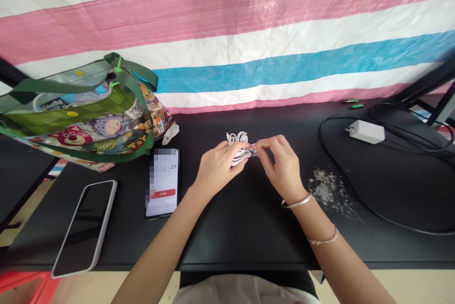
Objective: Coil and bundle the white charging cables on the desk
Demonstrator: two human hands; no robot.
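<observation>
A bundled white cable (239,156) is held just above or on the black table, around the middle of the view. My left hand (221,164) grips the bundle from the left, thumb on top. A thin dark tie (251,151) crosses the bundle near its right end. My right hand (280,164) is closed in a pinch at that end, its fingertips at the tie. Whether the right fingers hold the tie or a cable strand is too small to tell.
On the left stand a clear patterned bag (106,129), a lit phone (163,185) and a dark-screened phone (85,228). Rightward lie a white charger (366,131), a black cord (341,176), pale crumbs (329,192) and green batteries (356,105). Behind hangs a striped sheet (270,72).
</observation>
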